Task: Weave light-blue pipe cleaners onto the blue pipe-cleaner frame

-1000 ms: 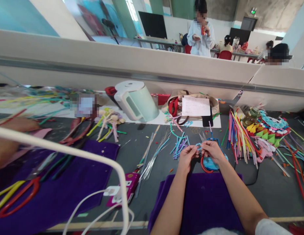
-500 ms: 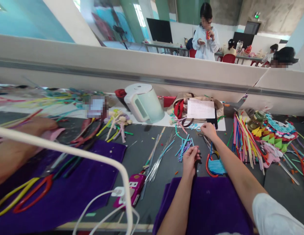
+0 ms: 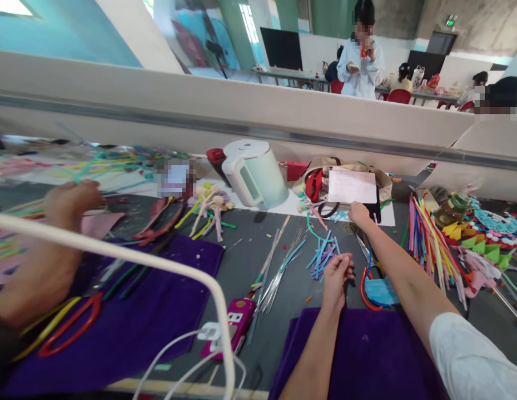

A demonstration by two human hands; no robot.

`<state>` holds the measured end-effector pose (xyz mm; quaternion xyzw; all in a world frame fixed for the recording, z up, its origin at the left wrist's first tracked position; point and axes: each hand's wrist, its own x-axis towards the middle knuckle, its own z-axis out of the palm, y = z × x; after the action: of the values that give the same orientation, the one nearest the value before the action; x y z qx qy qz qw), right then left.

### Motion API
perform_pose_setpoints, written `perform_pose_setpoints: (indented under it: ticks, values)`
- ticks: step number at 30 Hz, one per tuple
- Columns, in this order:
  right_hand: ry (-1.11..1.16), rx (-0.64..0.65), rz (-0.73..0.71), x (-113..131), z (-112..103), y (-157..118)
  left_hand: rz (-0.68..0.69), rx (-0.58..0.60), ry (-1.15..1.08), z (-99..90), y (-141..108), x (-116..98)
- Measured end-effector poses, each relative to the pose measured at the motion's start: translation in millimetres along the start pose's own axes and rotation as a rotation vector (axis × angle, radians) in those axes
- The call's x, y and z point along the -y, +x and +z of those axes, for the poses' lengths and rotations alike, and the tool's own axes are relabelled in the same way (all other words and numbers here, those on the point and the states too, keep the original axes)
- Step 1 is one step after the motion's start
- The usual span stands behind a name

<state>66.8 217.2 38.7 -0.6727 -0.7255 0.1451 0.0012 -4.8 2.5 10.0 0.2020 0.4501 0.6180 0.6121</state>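
Observation:
Just above the folded purple cloth (image 3: 362, 350) is my left hand (image 3: 338, 273), its fingers curled together; anything between them is too small to name. My right hand (image 3: 360, 215) is farther forward, below the written paper (image 3: 352, 186), with closed fingers whose tips are hard to see. Between the hands and to the left lie short blue and purple pipe cleaners (image 3: 324, 255). Red-handled scissors (image 3: 366, 289) lie under my right forearm, beside a blue packet (image 3: 381, 291).
A pale kettle (image 3: 258, 175) stands behind a bundle of thin wires (image 3: 279, 278). Colourful pipe cleaners (image 3: 433, 239) and a glass jar (image 3: 454, 208) are at right. A co-worker's hand (image 3: 70, 203) is at left. A magenta power strip (image 3: 233, 325) and white lamp arm (image 3: 158, 264) are nearer.
The view has shifted, so most things sit farther right. The co-worker's hand has moved forward to the pipe cleaners at the left. My hands have hardly moved over the table.

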Motion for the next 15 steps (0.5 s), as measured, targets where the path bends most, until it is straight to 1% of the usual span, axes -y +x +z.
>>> perform_pose_setpoints:
  ticks: [9,12,15]
  values:
    - [0.017,-0.056,-0.048,-2,2,-2,-0.008,-0.004,0.013,0.4,-2,-2]
    - [0.066,-0.100,-0.040,-7,-5,-4,-0.002,-0.009,0.012,-0.2,-2,-2]
    - [0.137,-0.163,-0.052,-15,-17,-10,0.002,-0.012,0.018,-1.0,-1,-1]
